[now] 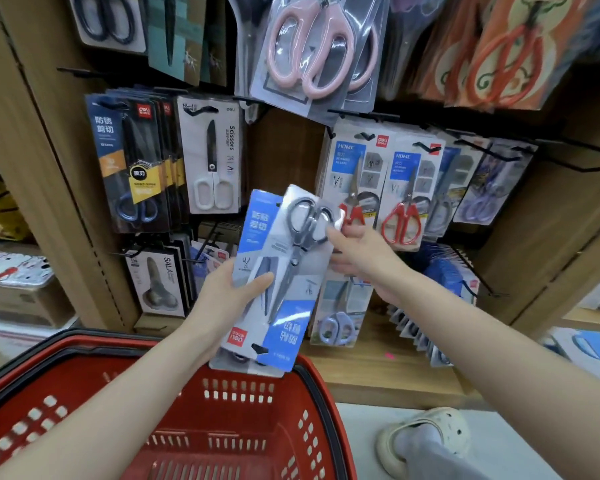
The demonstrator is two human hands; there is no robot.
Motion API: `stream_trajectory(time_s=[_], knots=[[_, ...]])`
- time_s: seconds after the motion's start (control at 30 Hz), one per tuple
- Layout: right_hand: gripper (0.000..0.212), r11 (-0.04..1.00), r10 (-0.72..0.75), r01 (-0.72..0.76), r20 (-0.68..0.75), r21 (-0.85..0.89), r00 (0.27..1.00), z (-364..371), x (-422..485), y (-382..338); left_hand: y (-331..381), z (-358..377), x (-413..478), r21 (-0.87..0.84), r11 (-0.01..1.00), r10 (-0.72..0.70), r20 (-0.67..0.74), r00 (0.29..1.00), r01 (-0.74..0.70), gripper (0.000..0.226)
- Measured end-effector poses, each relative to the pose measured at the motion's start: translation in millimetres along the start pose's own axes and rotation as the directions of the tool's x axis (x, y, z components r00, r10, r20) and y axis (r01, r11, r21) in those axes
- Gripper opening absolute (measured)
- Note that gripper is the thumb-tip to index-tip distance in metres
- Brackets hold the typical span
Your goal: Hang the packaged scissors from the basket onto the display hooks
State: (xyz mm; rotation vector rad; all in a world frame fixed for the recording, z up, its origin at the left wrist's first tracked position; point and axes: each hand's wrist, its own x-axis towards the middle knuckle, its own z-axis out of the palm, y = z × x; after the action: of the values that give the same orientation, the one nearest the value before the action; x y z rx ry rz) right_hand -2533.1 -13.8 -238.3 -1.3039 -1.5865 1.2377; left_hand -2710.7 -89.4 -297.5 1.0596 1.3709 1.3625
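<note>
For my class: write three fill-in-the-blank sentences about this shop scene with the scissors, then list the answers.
1. The basket under the hands is coloured ___.
2. The left hand and right hand hold a scissors pack whose card is grey and ___.
3. The large scissors hanging at the top centre have ___ handles.
Answers: red; blue; pink.

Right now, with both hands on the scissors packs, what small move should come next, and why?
Probably the right hand should turn the front pack end for end: its hang hole sits at the bottom, above the basket, logo upside down.
</note>
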Motion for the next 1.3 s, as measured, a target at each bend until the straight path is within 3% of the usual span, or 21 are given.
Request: stream_trajectory(time_s=[0.1, 0.2, 0.37, 0.53, 0.67, 0.8, 0.9, 0.97, 1.03, 1.07, 1.13, 1.2, 1.3], knots=[[0.019, 0.993, 0.114, -0.114, 0.012, -0.006, 0.993, -3.8, -10.2, 13.9, -8.0, -0.3, -12.4, 0.077, 0.996, -0.052, 0.085, 0.995, 0.046, 0.024], [0.025, 0.984, 0.153, -0.147, -0.051, 0.103, 0.987, -12.4, -14.9, 24.7, -23.3, 0.0, -24.9, -0.031, 0.989, -0.142, 0.133, 0.981, 0.147, 0.025], [0.02, 0.924, 0.236, -0.155, -0.204, 0.349, 0.95, -32.2, -20.2, 41.1, -54.2, 2.7, -44.1, -0.084, 0.973, -0.213, 0.009, 0.977, 0.213, 0.024], [0.027, 0.845, 0.338, -0.168, -0.261, 0.508, 0.904, -34.3, -39.2, 70.2, -63.6, 10.2, -49.3, -0.178, 0.955, -0.25, -0.052, 0.967, 0.237, 0.029], [0.029, 0.765, 0.414, -0.209, -0.218, 0.609, 0.884, -20.4, -59.5, 99.5, -63.2, 25.4, -50.4, -0.227, 0.941, -0.271, -0.058, 0.961, 0.252, 0.026], [0.031, 0.606, 0.493, -0.318, -0.031, 0.729, 0.869, -17.8, -78.9, 131.1, -62.5, 34.5, -48.9, -0.143, 0.971, -0.214, -0.165, 0.963, 0.191, 0.015], [0.036, 0.598, 0.581, -0.505, 0.098, 0.623, 0.808, -23.2, -92.4, 155.4, -56.4, 38.2, -46.1, 0.027, 0.993, -0.109, -0.168, 0.98, 0.115, 0.01], [0.047, 0.805, 0.557, -0.51, -0.089, 0.304, 0.826, -31.0, -96.4, 167.2, -52.5, 42.7, -41.2, 0.167, 0.985, -0.014, -0.14, 0.99, 0.037, 0.004], [0.062, 0.91, 0.317, -0.377, -0.295, -0.174, 0.901, -40.6, -97.1, 171.3, -48.4, 50.7, -36.1, 0.334, 0.942, 0.07, -0.086, 0.994, -0.038, 0.008], [0.068, 0.909, 0.186, -0.278, -0.295, -0.31, 0.937, -43.5, -98.5, 168.3, -46.2, 56.6, -34.7, 0.365, 0.929, 0.091, -0.049, 0.995, -0.067, 0.007], [0.064, 0.908, -0.023, -0.056, -0.18, -0.416, 0.983, -44.6, -101.4, 157.3, -42.3, 71.1, -32.9, 0.381, 0.918, 0.109, 0.021, 0.994, -0.109, 0.011], [0.048, 0.889, -0.117, 0.081, -0.053, -0.45, 0.992, -42.9, -101.1, 150.4, -40.6, 86.7, -31.4, 0.38, 0.917, 0.1, 0.077, 0.992, -0.122, 0.012], [0.024, 0.903, -0.114, 0.086, -0.043, -0.42, 0.993, -47.1, -95.0, 150.2, -41.4, 105.5, -29.4, 0.383, 0.912, 0.125, 0.085, 0.989, -0.148, 0.014]])
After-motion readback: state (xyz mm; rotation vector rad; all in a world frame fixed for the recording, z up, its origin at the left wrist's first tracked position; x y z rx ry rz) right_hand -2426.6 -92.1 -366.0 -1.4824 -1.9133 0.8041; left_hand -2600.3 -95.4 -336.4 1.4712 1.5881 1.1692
